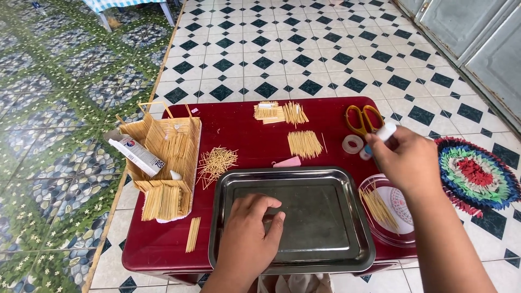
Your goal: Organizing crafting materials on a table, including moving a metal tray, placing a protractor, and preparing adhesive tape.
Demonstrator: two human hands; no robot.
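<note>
The left hand (247, 228) is pressing flat, grip empty, on the tray (293, 259), while the right hand (404, 157) is closing its grip around a glue bottle (384, 133) at two o'clock, likely risking drips on the tabletop (239, 127).

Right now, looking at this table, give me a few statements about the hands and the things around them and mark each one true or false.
1. The left hand rests inside the metal tray. True.
2. The right hand holds the scissors. False: the yellow-handled scissors lie on the red table; the hand holds a small white bottle.
3. The tray is full of toothpicks. False: it holds none.
4. A loose toothpick pile lies left of the tray. True.
5. A tape roll lies near the scissors. True.
</note>
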